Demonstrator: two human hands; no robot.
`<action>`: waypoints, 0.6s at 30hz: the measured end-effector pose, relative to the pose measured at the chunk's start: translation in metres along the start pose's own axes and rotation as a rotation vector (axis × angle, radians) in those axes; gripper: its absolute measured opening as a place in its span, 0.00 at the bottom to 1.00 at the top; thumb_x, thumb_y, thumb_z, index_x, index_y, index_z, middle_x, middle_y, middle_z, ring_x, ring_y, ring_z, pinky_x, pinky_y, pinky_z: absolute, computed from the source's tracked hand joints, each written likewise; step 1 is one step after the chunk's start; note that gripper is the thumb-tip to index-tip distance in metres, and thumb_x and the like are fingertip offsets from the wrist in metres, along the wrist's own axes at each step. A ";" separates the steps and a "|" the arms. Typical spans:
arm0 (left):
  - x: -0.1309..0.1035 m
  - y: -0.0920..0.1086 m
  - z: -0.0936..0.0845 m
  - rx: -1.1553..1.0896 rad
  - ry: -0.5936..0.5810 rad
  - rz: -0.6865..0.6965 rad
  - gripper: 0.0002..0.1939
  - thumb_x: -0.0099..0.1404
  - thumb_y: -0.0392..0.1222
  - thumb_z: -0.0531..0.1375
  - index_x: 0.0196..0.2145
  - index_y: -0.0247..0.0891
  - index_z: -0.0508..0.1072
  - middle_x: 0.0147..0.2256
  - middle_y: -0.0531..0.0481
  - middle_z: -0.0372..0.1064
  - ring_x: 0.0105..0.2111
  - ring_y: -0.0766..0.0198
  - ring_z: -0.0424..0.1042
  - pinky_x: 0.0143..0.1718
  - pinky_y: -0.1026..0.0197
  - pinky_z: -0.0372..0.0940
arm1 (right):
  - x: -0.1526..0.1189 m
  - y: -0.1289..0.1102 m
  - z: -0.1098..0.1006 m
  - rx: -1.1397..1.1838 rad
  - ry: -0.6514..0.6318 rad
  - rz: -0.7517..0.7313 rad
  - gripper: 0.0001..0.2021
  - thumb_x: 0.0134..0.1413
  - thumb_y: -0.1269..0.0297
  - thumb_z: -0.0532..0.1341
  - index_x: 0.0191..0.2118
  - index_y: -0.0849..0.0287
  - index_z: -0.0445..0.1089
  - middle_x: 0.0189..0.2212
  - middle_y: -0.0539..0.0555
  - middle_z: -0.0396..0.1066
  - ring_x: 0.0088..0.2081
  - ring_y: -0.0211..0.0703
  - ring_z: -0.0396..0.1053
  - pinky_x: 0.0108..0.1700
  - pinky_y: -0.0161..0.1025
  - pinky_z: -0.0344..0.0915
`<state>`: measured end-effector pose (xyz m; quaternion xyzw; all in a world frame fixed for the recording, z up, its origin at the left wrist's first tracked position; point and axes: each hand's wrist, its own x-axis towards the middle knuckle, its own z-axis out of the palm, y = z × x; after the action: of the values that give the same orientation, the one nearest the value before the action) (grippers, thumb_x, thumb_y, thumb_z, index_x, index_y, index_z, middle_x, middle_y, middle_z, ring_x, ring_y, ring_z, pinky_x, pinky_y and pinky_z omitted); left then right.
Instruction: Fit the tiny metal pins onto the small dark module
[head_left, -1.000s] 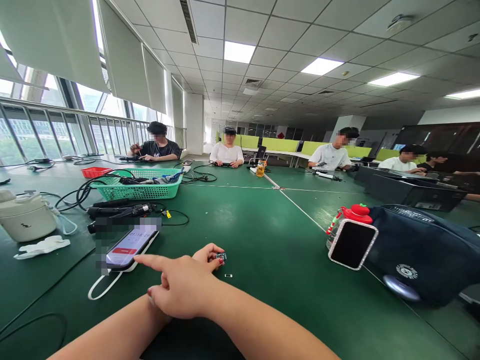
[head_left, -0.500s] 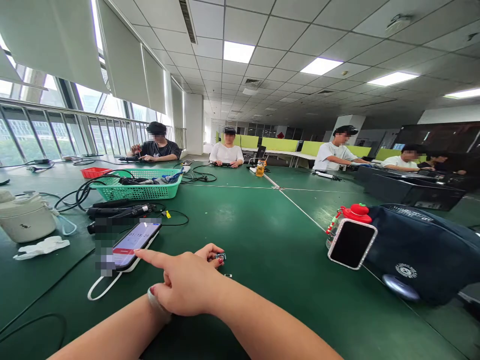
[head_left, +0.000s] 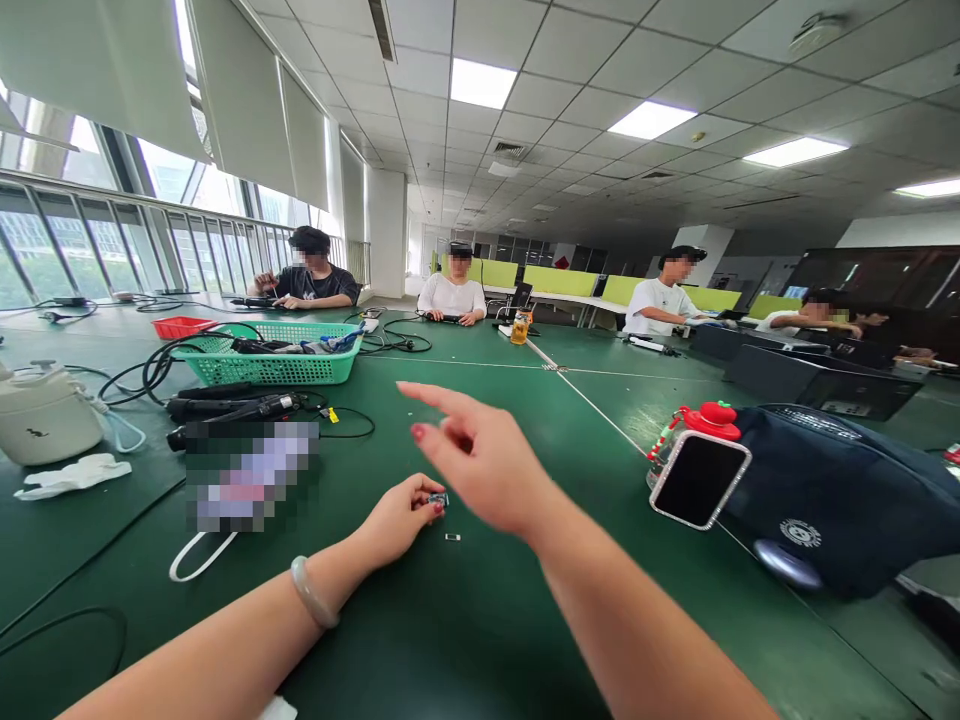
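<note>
My left hand point(head_left: 397, 518) rests low over the green table, its fingertips pinched on a small electronic part point(head_left: 438, 499) that looks like a tiny circuit board. Just in front of my wrist and to the right lies a small white piece with a dark middle point(head_left: 452, 538), touched by neither hand. My right hand point(head_left: 487, 460) hovers above the table with index finger and thumb stretched out and apart; it holds nothing. To the left, a phone point(head_left: 259, 478) lies with its screen pixelated, a white cable loop point(head_left: 180, 570) at its near end.
Behind the phone are black handheld devices point(head_left: 232, 408) and a green basket point(head_left: 277, 368) of cables. A cream container point(head_left: 49, 420) and white tissue point(head_left: 75, 476) are at left. At right, a phone point(head_left: 701, 480) leans by a red-lidded bottle point(head_left: 711, 420) and dark bag point(head_left: 840, 490). Several people sit beyond.
My right hand has lifted off the phone's screen and swung right, uncovering my left hand and the small white piece. My left hand stays on the small electronic part. The view has shifted slightly.
</note>
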<state>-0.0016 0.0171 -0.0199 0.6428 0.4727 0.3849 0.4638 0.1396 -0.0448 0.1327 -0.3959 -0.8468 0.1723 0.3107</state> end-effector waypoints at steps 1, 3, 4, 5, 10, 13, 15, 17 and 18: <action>-0.001 0.000 0.000 0.007 -0.017 0.005 0.09 0.55 0.39 0.59 0.36 0.35 0.69 0.28 0.51 0.70 0.30 0.63 0.69 0.34 0.60 0.64 | -0.002 0.009 -0.005 -0.042 -0.092 0.056 0.20 0.58 0.58 0.48 0.54 0.53 0.60 0.19 0.47 0.64 0.20 0.34 0.58 0.24 0.31 0.54; -0.002 0.001 0.001 0.028 -0.042 0.028 0.10 0.54 0.38 0.59 0.35 0.36 0.68 0.26 0.53 0.68 0.27 0.65 0.67 0.31 0.62 0.62 | -0.009 0.029 -0.004 -0.187 -0.405 0.122 0.15 0.52 0.55 0.55 0.41 0.55 0.72 0.18 0.48 0.64 0.20 0.35 0.59 0.22 0.32 0.52; -0.003 0.001 0.001 0.018 -0.050 0.025 0.10 0.54 0.39 0.58 0.36 0.36 0.67 0.26 0.53 0.68 0.27 0.65 0.67 0.30 0.62 0.62 | -0.014 0.038 0.002 -0.280 -0.505 0.157 0.14 0.50 0.55 0.57 0.37 0.56 0.74 0.18 0.49 0.65 0.21 0.37 0.60 0.23 0.33 0.52; -0.003 0.002 0.001 0.008 -0.062 0.018 0.11 0.54 0.39 0.58 0.36 0.36 0.66 0.26 0.53 0.68 0.26 0.66 0.66 0.30 0.63 0.62 | -0.019 0.048 0.010 -0.355 -0.536 0.185 0.13 0.49 0.55 0.58 0.35 0.56 0.74 0.20 0.51 0.66 0.23 0.39 0.62 0.23 0.33 0.52; -0.003 0.002 0.000 0.012 -0.073 0.033 0.12 0.54 0.41 0.57 0.37 0.36 0.66 0.28 0.52 0.68 0.28 0.67 0.67 0.32 0.63 0.61 | -0.036 0.086 0.051 -0.357 -0.425 0.195 0.12 0.46 0.58 0.61 0.38 0.54 0.70 0.28 0.51 0.70 0.30 0.42 0.66 0.26 0.33 0.53; -0.004 0.001 0.000 0.049 -0.072 0.055 0.12 0.55 0.43 0.57 0.37 0.36 0.66 0.28 0.52 0.68 0.27 0.67 0.66 0.30 0.64 0.60 | -0.040 0.100 0.062 -0.285 -0.329 0.201 0.10 0.46 0.61 0.61 0.37 0.55 0.68 0.28 0.50 0.69 0.30 0.40 0.65 0.27 0.32 0.53; -0.005 0.002 0.000 0.060 -0.072 0.057 0.12 0.56 0.44 0.57 0.37 0.37 0.67 0.27 0.52 0.68 0.26 0.67 0.65 0.30 0.64 0.60 | -0.042 0.107 0.066 -0.254 -0.284 0.197 0.08 0.47 0.63 0.61 0.36 0.56 0.68 0.28 0.50 0.68 0.31 0.39 0.65 0.29 0.32 0.54; -0.005 0.002 0.000 0.055 -0.071 0.051 0.12 0.56 0.44 0.57 0.37 0.37 0.66 0.27 0.52 0.68 0.26 0.67 0.65 0.29 0.64 0.60 | -0.043 0.111 0.071 -0.235 -0.257 0.186 0.05 0.48 0.64 0.61 0.34 0.56 0.67 0.28 0.49 0.67 0.31 0.37 0.64 0.31 0.32 0.54; -0.005 0.002 0.000 0.050 -0.071 0.047 0.12 0.55 0.44 0.57 0.37 0.37 0.66 0.27 0.52 0.68 0.26 0.67 0.66 0.30 0.64 0.60 | -0.044 0.113 0.073 -0.228 -0.251 0.179 0.04 0.48 0.64 0.60 0.33 0.56 0.67 0.27 0.48 0.67 0.30 0.37 0.63 0.31 0.32 0.54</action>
<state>-0.0022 0.0124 -0.0180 0.6783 0.4503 0.3606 0.4551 0.1769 -0.0116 0.0006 -0.4777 -0.8543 0.1501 0.1394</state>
